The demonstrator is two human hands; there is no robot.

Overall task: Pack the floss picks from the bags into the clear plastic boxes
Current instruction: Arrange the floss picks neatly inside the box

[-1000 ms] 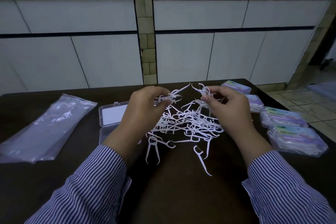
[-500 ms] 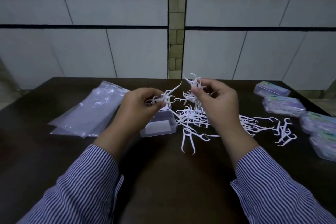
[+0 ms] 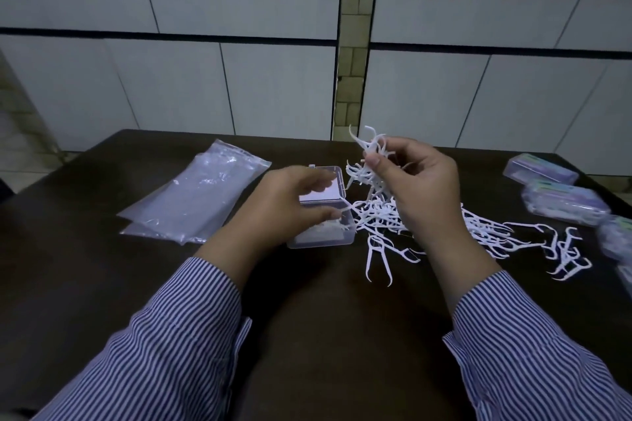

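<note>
Floss picks (image 3: 371,161) pinched in right hand (image 3: 422,188); left hand (image 3: 290,205) fingers loosely curled over clear box (image 3: 325,232); labels unreadable.

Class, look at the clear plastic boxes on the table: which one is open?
The box under the left hand, beside the loose picks: its lid stands up. The boxes at the right edge are closed and filled.

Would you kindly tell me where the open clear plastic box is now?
The open clear plastic box sits centre-left on the dark table, under the left hand, between empty plastic bags and loose white floss picks.
</note>
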